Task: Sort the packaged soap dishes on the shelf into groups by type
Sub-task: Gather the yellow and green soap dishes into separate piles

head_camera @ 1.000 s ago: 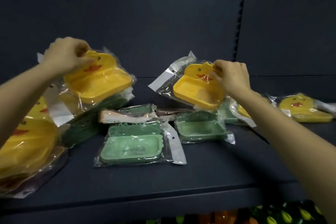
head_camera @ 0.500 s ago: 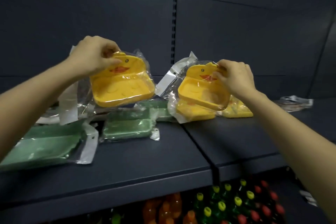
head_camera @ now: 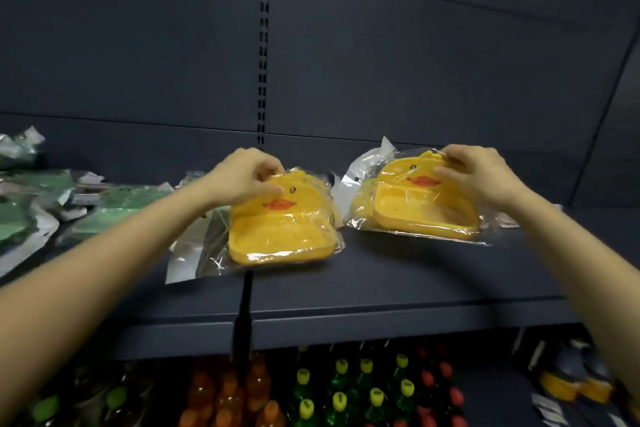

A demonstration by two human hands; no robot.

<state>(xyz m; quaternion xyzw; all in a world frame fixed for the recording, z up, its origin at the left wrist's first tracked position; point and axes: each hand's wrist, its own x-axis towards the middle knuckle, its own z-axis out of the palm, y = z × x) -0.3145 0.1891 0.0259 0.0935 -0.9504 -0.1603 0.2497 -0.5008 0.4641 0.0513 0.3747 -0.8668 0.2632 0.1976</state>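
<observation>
at the far left end of the dark shelf [head_camera: 398,291] lay a loose heap of green soap dishes [head_camera: 114,198] in clear bags, flat and overlapping, some running off the left edge of view. no print on them could be read.

next along, the left hand [head_camera: 242,177] was clamped on the top rim of a yellow duck soap dish [head_camera: 280,229], thumb on the front of the duck's face, fingers curled over behind it. this dish was bright yellow, with a black dot eye and an orange-red beak on the raised back plate and a shallow tray below. it sat in a crinkled clear bag with a white flap trailing to the left. its lower edge rested on the shelf close to the front edge, straddling the seam between two shelf boards, and the hand sat at its upper left corner.

to the right, a second duck soap dish [head_camera: 426,204] of the same design stood tilted back on the shelf, farther from the front edge, its bag's white header sticking up at the upper left. another yellow piece showed just behind it on its left side. the right hand [head_camera: 481,177] gripped its upper right corner, thumb across the front beside the beak, fingers over the top edge. the two duck dishes stood near each other but apart.

i could make out no brand or writing on either bag.

below the shelf stood rows of bottles [head_camera: 346,392] with yellow, red and orange caps.
</observation>
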